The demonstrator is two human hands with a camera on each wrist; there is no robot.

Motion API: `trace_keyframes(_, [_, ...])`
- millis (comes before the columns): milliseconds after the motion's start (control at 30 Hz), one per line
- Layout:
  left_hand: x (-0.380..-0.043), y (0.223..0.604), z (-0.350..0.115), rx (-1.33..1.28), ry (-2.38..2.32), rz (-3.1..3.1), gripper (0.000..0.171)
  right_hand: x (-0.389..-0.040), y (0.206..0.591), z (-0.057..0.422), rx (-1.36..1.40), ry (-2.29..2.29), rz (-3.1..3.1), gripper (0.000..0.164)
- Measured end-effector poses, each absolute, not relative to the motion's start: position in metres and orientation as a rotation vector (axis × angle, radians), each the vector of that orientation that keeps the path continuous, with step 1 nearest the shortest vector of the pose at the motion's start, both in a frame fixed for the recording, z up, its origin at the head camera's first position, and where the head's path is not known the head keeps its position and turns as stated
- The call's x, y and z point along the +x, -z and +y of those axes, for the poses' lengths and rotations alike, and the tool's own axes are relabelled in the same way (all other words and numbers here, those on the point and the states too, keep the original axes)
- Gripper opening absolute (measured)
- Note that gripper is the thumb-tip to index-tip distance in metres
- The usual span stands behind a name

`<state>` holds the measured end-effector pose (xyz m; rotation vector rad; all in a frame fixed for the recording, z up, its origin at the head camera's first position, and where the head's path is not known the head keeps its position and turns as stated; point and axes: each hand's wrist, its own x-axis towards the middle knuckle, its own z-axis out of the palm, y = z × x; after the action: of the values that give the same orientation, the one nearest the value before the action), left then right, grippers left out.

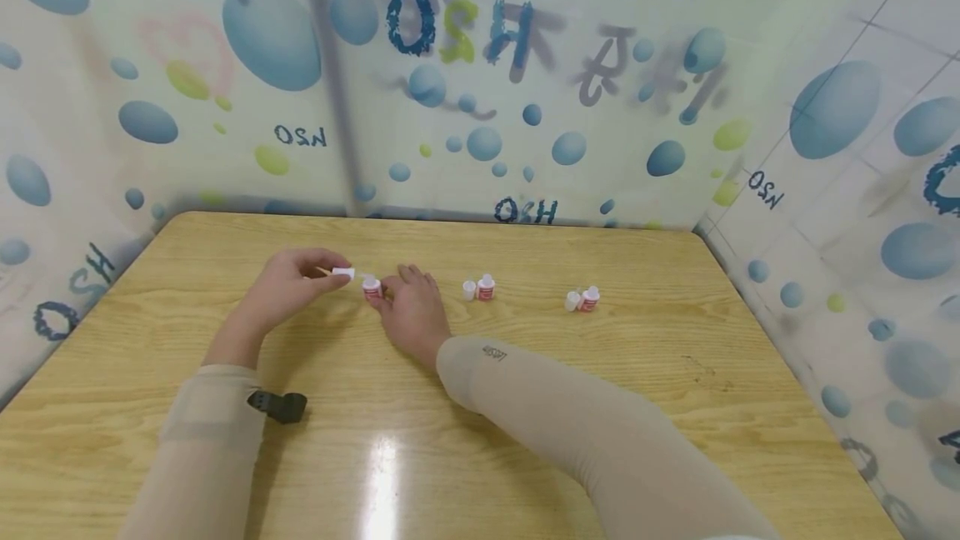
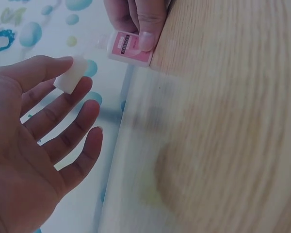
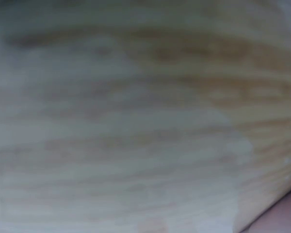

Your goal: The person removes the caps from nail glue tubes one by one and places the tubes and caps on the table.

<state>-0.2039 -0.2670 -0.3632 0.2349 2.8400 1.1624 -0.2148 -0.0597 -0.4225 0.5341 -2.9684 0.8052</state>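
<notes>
My left hand (image 1: 288, 290) pinches a white cap (image 1: 343, 272) between thumb and index finger; the other fingers spread loosely in the left wrist view. Just right of the cap stands a small glue bottle (image 1: 371, 287), white with a pink-red label. Its clear nozzle (image 2: 103, 41) points toward the cap, with a narrow gap between them. My right hand (image 1: 412, 311) grips that bottle at the table by its side, the thumb lying across the label. Only blurred wood grain and a sliver of skin appear in the right wrist view.
Farther right on the wooden table (image 1: 525, 357) stand two similar bottles, one in the middle (image 1: 486, 287) and one to the right (image 1: 588, 299). Each has a white cap beside it, a middle cap (image 1: 469, 290) and a right cap (image 1: 573, 301). A patterned curtain (image 1: 480, 123) borders the table's back.
</notes>
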Motion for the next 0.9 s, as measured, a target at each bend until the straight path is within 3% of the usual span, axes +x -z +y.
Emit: trace_keyframes(900, [-0.200, 0.361, -0.279, 0.225, -1.162, 2.811, 0.046, -0.213, 0.420, -0.059, 0.535, -0.815, -2.957, 0.028])
